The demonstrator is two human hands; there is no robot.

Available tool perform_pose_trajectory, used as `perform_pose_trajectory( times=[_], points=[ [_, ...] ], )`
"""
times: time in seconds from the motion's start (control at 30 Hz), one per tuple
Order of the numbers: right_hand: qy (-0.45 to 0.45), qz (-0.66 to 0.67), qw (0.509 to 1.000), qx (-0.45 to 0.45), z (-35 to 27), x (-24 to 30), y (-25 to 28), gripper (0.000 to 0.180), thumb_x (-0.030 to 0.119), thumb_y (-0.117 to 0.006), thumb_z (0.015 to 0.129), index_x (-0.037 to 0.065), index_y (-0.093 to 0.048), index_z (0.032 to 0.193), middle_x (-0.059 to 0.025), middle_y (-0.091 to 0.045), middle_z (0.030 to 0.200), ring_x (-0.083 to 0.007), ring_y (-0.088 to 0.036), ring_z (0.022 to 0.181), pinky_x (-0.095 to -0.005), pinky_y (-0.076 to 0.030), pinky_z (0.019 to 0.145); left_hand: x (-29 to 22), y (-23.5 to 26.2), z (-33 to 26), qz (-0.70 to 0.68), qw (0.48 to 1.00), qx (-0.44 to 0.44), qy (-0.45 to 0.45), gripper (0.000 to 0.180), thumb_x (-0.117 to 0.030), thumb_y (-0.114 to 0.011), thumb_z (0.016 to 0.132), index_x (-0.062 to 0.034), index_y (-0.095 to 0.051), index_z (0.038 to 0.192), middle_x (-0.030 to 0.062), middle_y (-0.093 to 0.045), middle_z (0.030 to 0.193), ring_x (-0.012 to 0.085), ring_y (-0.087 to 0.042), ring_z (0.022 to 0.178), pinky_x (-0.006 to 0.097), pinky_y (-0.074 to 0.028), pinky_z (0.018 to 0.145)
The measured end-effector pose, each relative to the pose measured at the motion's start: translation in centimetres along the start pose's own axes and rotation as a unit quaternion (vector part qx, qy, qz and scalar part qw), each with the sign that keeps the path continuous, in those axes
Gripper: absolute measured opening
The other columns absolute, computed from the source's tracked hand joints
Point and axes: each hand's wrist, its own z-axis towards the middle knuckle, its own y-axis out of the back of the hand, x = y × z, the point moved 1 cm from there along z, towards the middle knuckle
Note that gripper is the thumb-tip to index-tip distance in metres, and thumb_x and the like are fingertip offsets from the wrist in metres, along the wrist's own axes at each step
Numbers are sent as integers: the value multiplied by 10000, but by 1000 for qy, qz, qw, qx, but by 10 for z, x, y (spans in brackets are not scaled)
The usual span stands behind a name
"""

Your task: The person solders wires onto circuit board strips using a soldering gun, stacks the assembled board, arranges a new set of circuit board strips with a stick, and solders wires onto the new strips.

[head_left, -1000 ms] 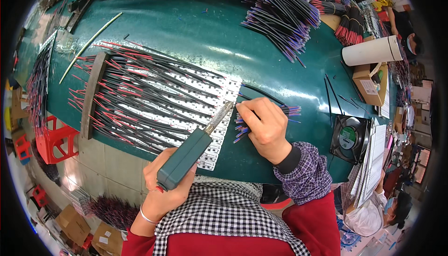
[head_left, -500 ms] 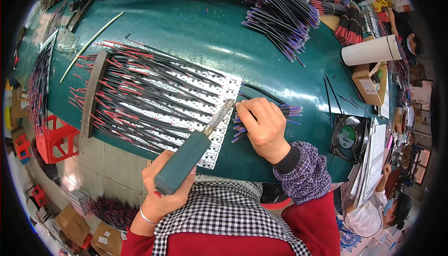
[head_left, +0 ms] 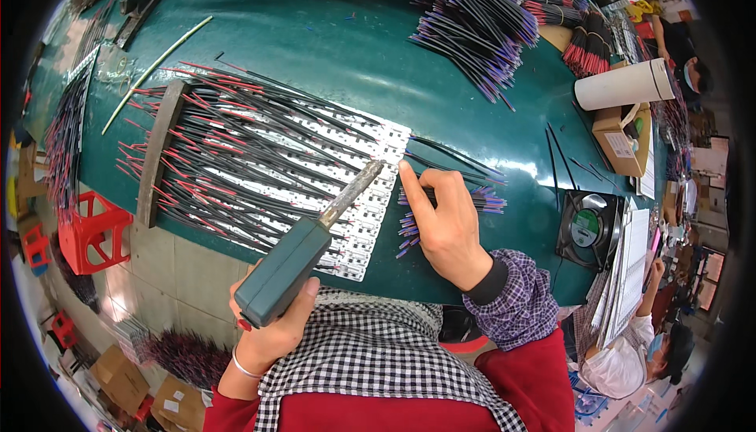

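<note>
Soldering step in hand: left hand [head_left: 272, 330] gripping green-handled soldering iron [head_left: 311, 247], tip at right edge of white circuit strips [head_left: 358, 231]; right hand [head_left: 445, 223] apparently pinching a purple-tipped wire [head_left: 441, 196] beside them; next, wire end must meet its pad

A glossy, smooth green table top [head_left: 331, 46] is seen, with light reflected off it. A soldering iron [head_left: 303, 255] with a matt dark-green plastic handle and a dull, tarnished metal shaft is gripped by the left hand [head_left: 272, 330]. Thin plastic-sheathed wires [head_left: 449, 196] are pressed by the right hand [head_left: 449, 227]. The pale circuit strips [head_left: 370, 219] are shown with a flat, faintly shiny finish. A rough, worn wooden bar [head_left: 157, 152] is laid over red and black wires. Chequered woven cloth [head_left: 370, 361] is worn.
</note>
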Motion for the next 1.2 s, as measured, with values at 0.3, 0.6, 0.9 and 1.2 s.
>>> perform_pose_trajectory(
  times=[0.3,0.6,0.9,1.2],
  points=[
    [3,28,999,-16,-4,-3,-4,354,38,-665,724,-22,-690,1072,-75,-627,935,-218,-626,827,-322,-463,631,-13,-1,4,10,999,34,20,169,-12,-749,790,41,-728,950,117,-711,858,196,-667,690,294,-524,627],
    [4,16,1000,-21,-3,-2,-7,315,46,-671,707,-12,-697,1015,-63,-640,922,-206,-634,827,-314,-464,625,-11,-3,5,16,998,61,3,180,21,-744,782,49,-716,957,136,-704,906,200,-665,718,290,-528,642],
    [16,-6,1000,-16,-4,0,-9,301,54,-676,700,-10,-698,993,-62,-637,922,-190,-606,779,-308,-441,594,-8,-6,6,31,997,76,4,160,36,-740,774,44,-694,927,135,-699,907,223,-674,752,304,-528,672],
    [15,-14,1000,-16,-5,1,-10,299,57,-672,708,-18,-695,996,-64,-613,910,-195,-598,766,-306,-446,591,-10,-5,10,53,995,79,-24,149,27,-748,764,37,-680,896,116,-679,835,204,-660,704,292,-515,650]
  ],
)
